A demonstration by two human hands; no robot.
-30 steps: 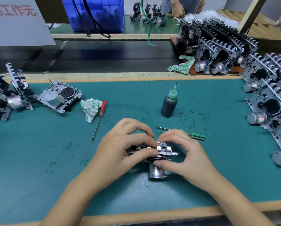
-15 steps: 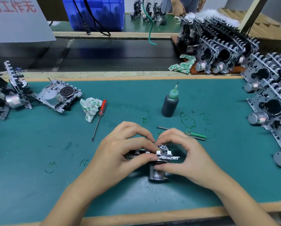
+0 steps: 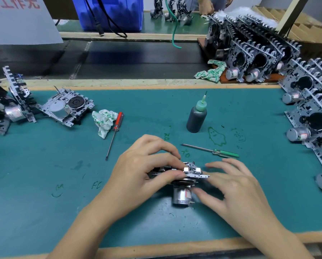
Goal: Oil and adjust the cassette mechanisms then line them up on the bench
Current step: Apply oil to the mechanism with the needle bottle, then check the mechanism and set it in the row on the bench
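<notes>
The left hand (image 3: 147, 171) comes in from about seven o'clock, forearm angled up across the green bench mat (image 3: 44, 184), fingers curled over the top of a cassette mechanism (image 3: 186, 179) with the thumb pinching its near edge. That mechanism sits just below the middle of the mat, its metal plate roughly level and its silver motor can pointing down toward six o'clock.

The right hand (image 3: 236, 187) reaches in from five o'clock. Its fingers are spread and nearly straight; one fingertip touches the motor can and another lies at the end of the plate, but nothing is gripped there.

Two screwdrivers lie on the mat: a red-handled screwdriver (image 3: 114, 132) at about ten o'clock from the hands, tip pointing toward the person, and a green-handled screwdriver (image 3: 212, 150) at one o'clock, just beyond the right fingers.

One dark oil bottle (image 3: 197, 116) with a green needle cap stands upright at twelve o'clock.

Two crumpled green-printed rags are in sight, one rag (image 3: 105, 121) touching the red handle, the other rag (image 3: 211, 71) off at two o'clock beside the stacked units.

At ten o'clock one loose mechanism (image 3: 66, 107) lies flat, and a left cluster (image 3: 5, 107) of others sits at nine o'clock; I cannot count those.

At the right edge, from one to three o'clock, rows of mechanisms (image 3: 309, 113) stand leaning together, too overlapped to count.

A blue crate (image 3: 109, 12) sits at eleven o'clock on the far bench.
</notes>
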